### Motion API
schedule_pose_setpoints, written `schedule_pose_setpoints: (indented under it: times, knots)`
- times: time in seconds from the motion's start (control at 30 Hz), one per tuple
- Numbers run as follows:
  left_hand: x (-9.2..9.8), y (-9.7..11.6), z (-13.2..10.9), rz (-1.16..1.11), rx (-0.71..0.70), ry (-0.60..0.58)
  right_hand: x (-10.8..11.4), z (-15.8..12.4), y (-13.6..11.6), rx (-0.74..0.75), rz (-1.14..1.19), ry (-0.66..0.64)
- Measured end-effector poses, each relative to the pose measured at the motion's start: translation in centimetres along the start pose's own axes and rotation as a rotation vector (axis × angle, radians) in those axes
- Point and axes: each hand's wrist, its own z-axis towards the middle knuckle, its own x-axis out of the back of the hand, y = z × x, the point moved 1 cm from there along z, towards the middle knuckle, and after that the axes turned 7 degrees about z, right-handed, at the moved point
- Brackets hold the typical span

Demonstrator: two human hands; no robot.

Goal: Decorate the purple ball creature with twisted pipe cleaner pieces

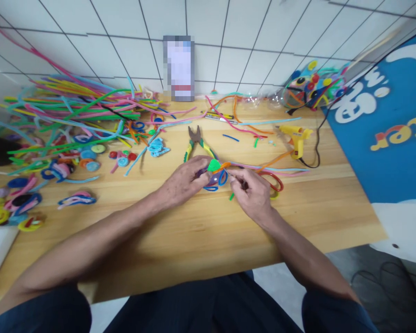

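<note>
Near the middle of the table, my left hand (189, 179) is closed on a small craft piece (214, 165) with a green part, an orange part and blue loops. My right hand (251, 189) is pinched at the piece's right side, on something thin and dark that is too small to name. A purple, clear-looking part shows under the blue loops (222, 177). Just beyond my left hand lie pliers (197, 141) with green and yellow handles, jaws apart. Pipe cleaners (280, 169) stretch out behind and right of my right hand.
A large heap of pipe cleaners (83, 104) fills the back left, with finished-looking coiled pieces (58, 170) before it. A yellow glue gun (296, 138) with a black cord stands at the right. A phone (179, 69) leans on the tiled wall. A bag of colourful parts (315, 87) sits back right.
</note>
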Motion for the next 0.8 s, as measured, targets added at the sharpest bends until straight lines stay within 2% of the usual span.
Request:
schedule_pose_setpoints:
  times: [0.2, 0.37, 0.5, 0.57, 0.67, 0.73, 0.8]
  knots:
    - [0.1, 0.5, 0.1, -0.002, 0.000, -0.001, -0.2, -0.1, 0.4, 0.016, 0.009, -0.008]
    - [0.1, 0.5, 0.1, 0.022, 0.006, -0.005, 0.1, 0.0, 0.5, -0.056, 0.033, 0.003]
    - [0.1, 0.2, 0.1, 0.040, 0.014, -0.001, 0.9, 0.6, 3.0, -0.185, -0.021, 0.110]
    - [0.1, 0.1, 0.1, 0.040, 0.002, 0.005, 1.3, 1.1, 4.7, -0.202, -0.083, 0.113]
    - [-0.1, -0.1, 0.1, 0.048, -0.010, -0.002, 1.8, 1.4, 5.6, -0.084, -0.167, 0.106]
    - [-0.2, -0.2, 0.1, 0.052, -0.021, -0.006, 1.9, 1.4, 4.5, 0.031, -0.170, 0.103]
    - [-0.3, -0.4, 0.2, 0.050, -0.049, -0.002, 1.7, 1.3, 2.8, 0.143, -0.135, 0.042]
